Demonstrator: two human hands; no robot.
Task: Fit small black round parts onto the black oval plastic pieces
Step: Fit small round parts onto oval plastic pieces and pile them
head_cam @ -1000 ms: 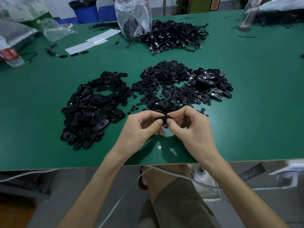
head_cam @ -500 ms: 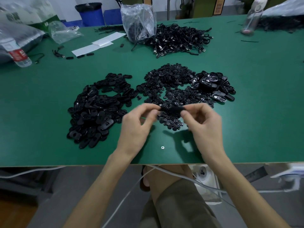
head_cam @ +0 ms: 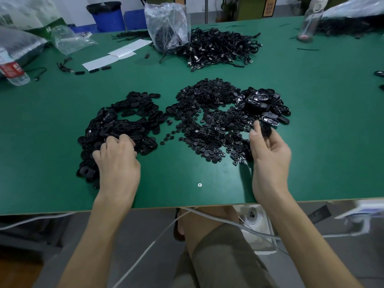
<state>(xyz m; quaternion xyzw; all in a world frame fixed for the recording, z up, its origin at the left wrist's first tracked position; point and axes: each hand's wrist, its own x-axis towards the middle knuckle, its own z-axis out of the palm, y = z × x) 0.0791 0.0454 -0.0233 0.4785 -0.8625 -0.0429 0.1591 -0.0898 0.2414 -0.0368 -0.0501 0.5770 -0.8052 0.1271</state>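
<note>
A heap of black oval plastic pieces [head_cam: 118, 123] lies on the left of the green table [head_cam: 332, 142]. Small black round parts [head_cam: 207, 123] are spread in the middle. A smaller heap of glossy oval pieces [head_cam: 264, 102] sits to their right. My left hand [head_cam: 118, 161] rests on the near side of the left heap, its fingers curled round pieces there. Over the round parts' right edge, my right hand [head_cam: 270, 154] pinches one black oval piece [head_cam: 266, 130] between thumb and fingers, just short of the right heap.
Behind the heaps lie a tangle of black cables [head_cam: 222, 48] and a clear plastic bag [head_cam: 168, 26]. White paper strips [head_cam: 116, 57] and a water bottle [head_cam: 12, 73] are at the far left. Another bottle [head_cam: 309, 21] stands back right. The table's near edge [head_cam: 187, 207] runs under my wrists.
My hands were together on one oval piece and have parted. The left went down-left onto the left heap. The right carried the piece right toward the right heap.
</note>
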